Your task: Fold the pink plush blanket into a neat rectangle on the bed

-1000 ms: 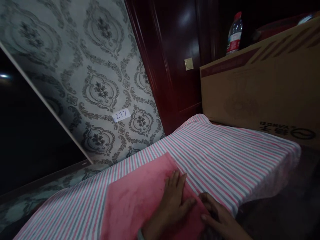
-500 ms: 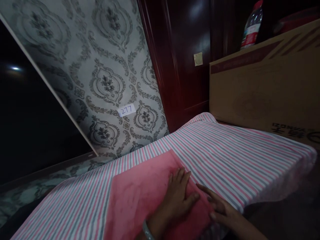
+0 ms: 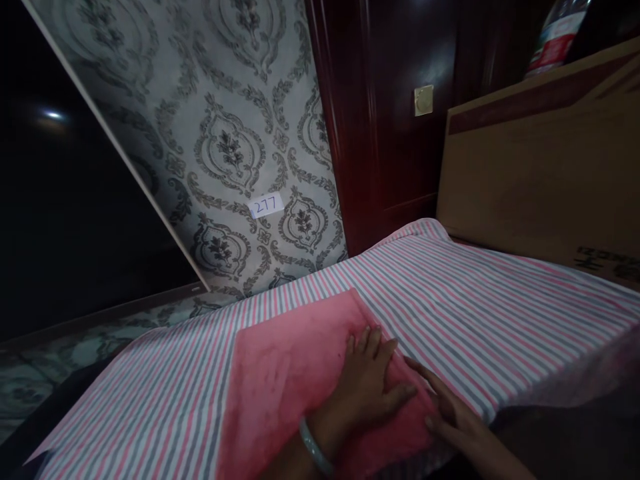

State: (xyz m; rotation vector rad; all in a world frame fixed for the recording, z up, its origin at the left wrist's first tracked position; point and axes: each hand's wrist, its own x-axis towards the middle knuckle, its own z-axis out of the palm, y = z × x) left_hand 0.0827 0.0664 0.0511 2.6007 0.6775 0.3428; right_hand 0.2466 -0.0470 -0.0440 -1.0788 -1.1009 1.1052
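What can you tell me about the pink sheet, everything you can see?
The pink sheet is flat and straight-edged, with darker blotches and a small dark speck. It looks like fabric, though I can't be sure. It lies on the striped cloth, and part runs out of the picture at the bottom. The left hand rests palm down on it; the right hand is at its right edge.

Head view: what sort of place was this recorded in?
Probably a room in a home, though I can't be certain: patterned wallpaper, glossy dark-red wood panelling and a striped cloth spread out suggest it.
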